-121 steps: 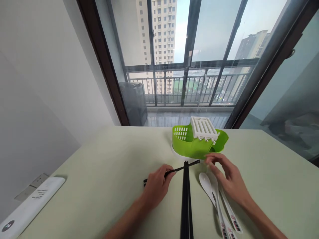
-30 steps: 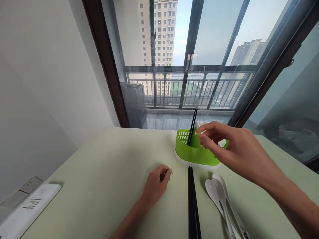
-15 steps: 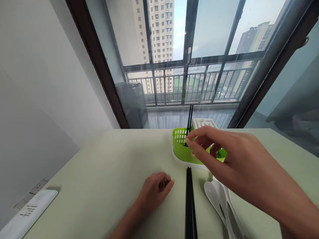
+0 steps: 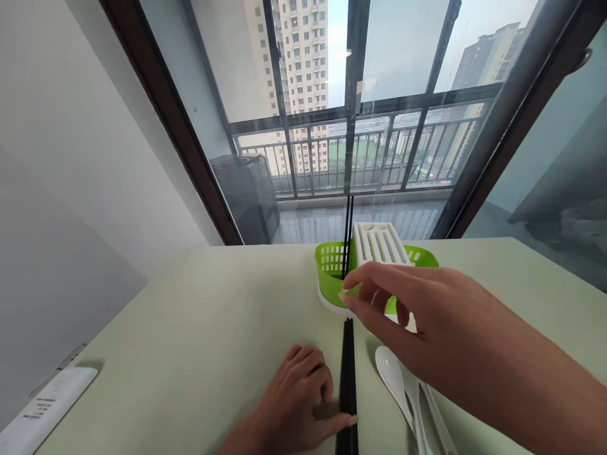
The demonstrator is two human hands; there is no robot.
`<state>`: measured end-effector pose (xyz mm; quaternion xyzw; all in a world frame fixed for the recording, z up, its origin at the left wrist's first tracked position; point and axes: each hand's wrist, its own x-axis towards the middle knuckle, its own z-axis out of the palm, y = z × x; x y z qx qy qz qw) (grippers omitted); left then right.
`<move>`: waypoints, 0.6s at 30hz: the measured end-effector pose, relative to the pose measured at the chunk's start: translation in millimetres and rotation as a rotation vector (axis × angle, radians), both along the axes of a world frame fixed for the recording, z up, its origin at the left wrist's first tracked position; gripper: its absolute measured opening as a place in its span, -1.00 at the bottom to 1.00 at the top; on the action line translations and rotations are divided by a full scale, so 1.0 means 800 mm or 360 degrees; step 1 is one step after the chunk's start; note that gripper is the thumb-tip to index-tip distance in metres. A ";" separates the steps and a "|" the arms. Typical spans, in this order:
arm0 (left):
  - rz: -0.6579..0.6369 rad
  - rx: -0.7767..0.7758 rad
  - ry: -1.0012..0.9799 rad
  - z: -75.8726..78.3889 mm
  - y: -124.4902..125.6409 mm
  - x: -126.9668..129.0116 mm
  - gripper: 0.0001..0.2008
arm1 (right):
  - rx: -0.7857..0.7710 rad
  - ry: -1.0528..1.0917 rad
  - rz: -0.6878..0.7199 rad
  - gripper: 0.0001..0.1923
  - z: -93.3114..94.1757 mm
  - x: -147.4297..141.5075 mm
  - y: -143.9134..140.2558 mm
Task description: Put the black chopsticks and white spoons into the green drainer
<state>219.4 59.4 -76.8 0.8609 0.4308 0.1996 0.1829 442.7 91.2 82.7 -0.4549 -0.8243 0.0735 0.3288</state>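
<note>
Bottom centre of the frame: your left hand (image 4: 301,398) rests low, thumb laid out over a bundle of slim black chopsticks (image 4: 348,360), fingers loosely curled to their left. It is not closed round them; thumb contact looks likely. The sticks lie close together on the pale green tabletop (image 4: 203,328), lengthwise away from you, so one thumb can span them; near ends run out of frame.

Just right, lower centre-right: glossy white long-handled spoons (image 4: 389,370), fanned with handles towards you, probably for easy reach. Your right arm hides part of them, so no sure count.

Your right hand (image 4: 427,309) hovers across centre-right, thumb and forefinger tips near each other but apart, nothing visible between them. Its arch seems relaxed rather than clamped. Whether it brushes the basket, you can't tell from this angle.

Lower left edge: a long white plastic device with rounded end (image 4: 61,392).

Behind your right hand: a bright green perforated plastic basket (image 4: 329,284) on a white oval base (image 4: 327,304). Two thin black chopsticks (image 4: 348,227) stand near-upright in its left compartment, apparently kept up by its walls. Beside them, a white slotted plastic rack (image 4: 382,243) sits over the middle.

Farthest, upper centre: dark-framed glass, a railing, a pale tower block (image 4: 303,57).
</note>
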 end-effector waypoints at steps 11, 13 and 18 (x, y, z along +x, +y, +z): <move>-0.0068 -0.0125 0.0036 0.017 0.008 -0.012 -0.63 | -0.0057 -0.0112 -0.0103 -0.80 0.013 0.000 -0.010; -0.0068 -0.0163 0.0073 0.027 0.012 -0.020 -0.67 | -0.0076 -0.0111 -0.0102 -0.79 0.016 0.001 -0.013; -0.0038 -0.0094 0.0179 0.047 0.031 -0.059 -0.71 | -0.0073 -0.0098 -0.0085 -0.80 0.021 0.005 -0.015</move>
